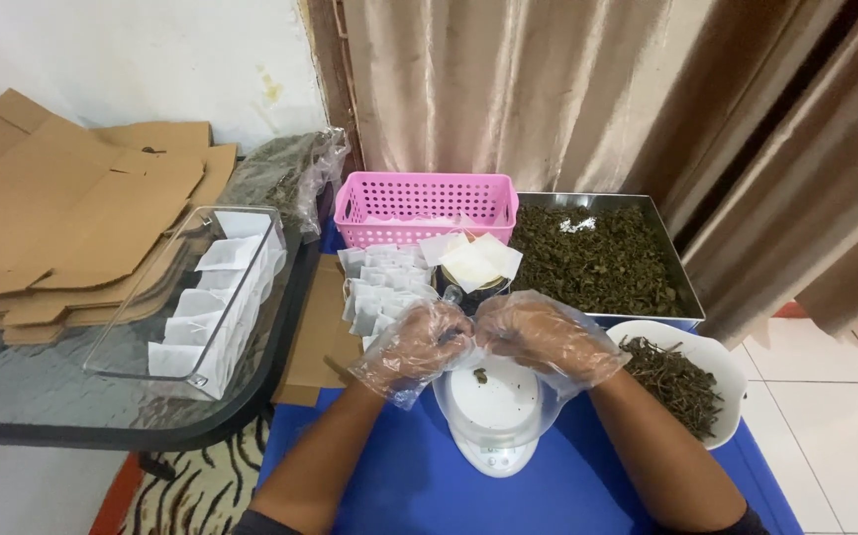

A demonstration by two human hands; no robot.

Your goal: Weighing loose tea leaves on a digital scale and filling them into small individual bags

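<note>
Left hand [417, 347]: covered by a clear plastic glove and held above the white scale [491, 411]; the fingers are curled inward against the right hand, seemingly pinched on a small filter bag [452, 297], though the grip is blurred by the glove.
Right hand [540, 335]: gloved likewise and closed, pressed knuckle to knuckle against the left; what is pinched between its fingertips cannot be told for certain.
Filter bag in hand: only a small pale corner is seen above the meeting point of the two hands, over the scale platform.
Scale platform: a tiny scrap of dried leaf [481, 375] is left lying on it.
Dried leaves: a large amount is spread in the metal tray [691, 305] behind the hands; coarser stems are held in the white bowl [718, 359] just to the right.
Empty bags: a loose heap of white filter bags [379, 282] is laid in front of the pink basket [427, 203].
Finished bags: a row of white bags is stood in the clear plastic box [156, 332] on the glass table [62, 416] to the left.
Progress: judged from the layout, a fair batch is already packed, while many empty bags and most of the leaves are left.
Surroundings: flattened cardboard [62, 213] is stacked on the glass table, and a blue cloth [419, 485] is spread under the scale.
</note>
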